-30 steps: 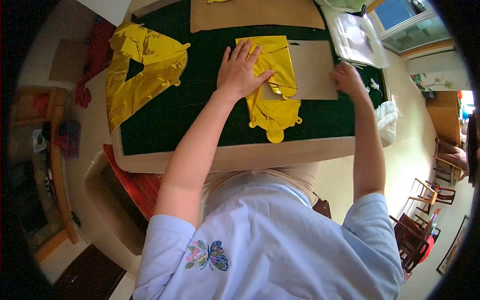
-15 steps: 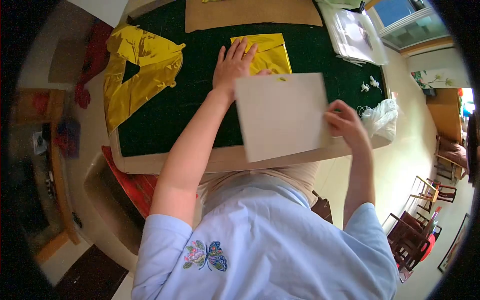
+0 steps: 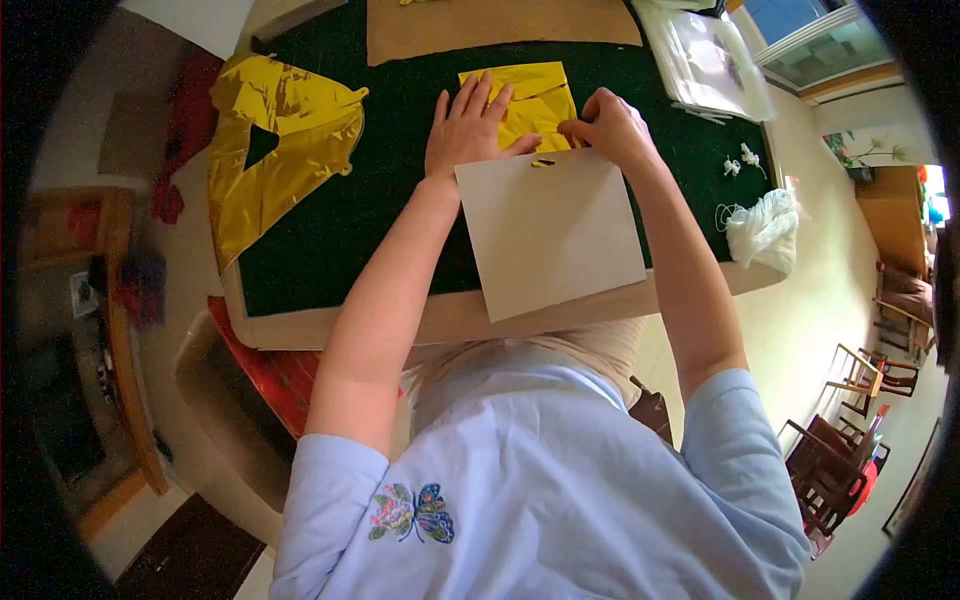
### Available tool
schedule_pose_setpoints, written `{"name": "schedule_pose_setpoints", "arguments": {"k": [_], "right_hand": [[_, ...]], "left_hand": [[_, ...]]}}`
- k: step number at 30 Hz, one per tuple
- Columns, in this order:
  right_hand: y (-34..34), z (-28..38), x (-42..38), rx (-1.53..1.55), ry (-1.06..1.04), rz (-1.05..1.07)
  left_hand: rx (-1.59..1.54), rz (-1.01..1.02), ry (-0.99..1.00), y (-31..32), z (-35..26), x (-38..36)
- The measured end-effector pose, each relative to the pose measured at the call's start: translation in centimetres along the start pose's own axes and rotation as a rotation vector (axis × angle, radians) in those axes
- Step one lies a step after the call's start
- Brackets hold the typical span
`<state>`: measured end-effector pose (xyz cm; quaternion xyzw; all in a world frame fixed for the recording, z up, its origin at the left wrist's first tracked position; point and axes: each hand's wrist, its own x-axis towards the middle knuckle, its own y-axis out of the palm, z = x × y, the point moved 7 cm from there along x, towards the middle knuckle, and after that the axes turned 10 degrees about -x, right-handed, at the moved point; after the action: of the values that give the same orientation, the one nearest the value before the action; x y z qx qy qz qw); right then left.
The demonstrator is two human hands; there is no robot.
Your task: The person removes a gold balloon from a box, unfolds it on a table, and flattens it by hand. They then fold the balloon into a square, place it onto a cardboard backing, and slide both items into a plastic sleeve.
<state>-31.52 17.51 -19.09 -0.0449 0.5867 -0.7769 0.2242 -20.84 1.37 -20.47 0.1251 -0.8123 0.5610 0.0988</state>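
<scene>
A folded piece of shiny gold foil lies flat on the dark green table covering. My left hand rests on its left side, fingers spread and pressing down. A blank pale card with a small slot near its top edge overlaps the foil's lower end and reaches past the table's front edge. At the foil's lower right corner, just above the card, my right hand is closed with thumb and fingertips together on the foil.
A flat gold foil balloon with a cut-out hole spreads at the left. Brown board lies at the back. Clear plastic bags are stacked back right, above small white string knots and a white string bundle.
My right hand has left the card's right edge and moved up and left to the foil. The card has shifted slightly left and tilted. My left hand stays on the foil.
</scene>
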Motion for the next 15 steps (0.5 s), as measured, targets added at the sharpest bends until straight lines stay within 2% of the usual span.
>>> {"name": "schedule_pose_setpoints", "arguments": {"k": [7, 10, 15], "right_hand": [[0.4, -0.5, 0.6, 0.047, -0.058, -0.018], [-0.3, -1.0, 1.2, 0.147, 0.038, -0.108], [-0.3, 0.5, 0.8, 0.07, 0.045, -0.041]], "left_hand": [[-0.008, -0.009, 0.003, 0.0, -0.1, 0.1], [-0.006, -0.002, -0.003, 0.0, 0.0, 0.2], [0.006, 0.0, -0.002, 0.0, 0.0, 0.0]]}}
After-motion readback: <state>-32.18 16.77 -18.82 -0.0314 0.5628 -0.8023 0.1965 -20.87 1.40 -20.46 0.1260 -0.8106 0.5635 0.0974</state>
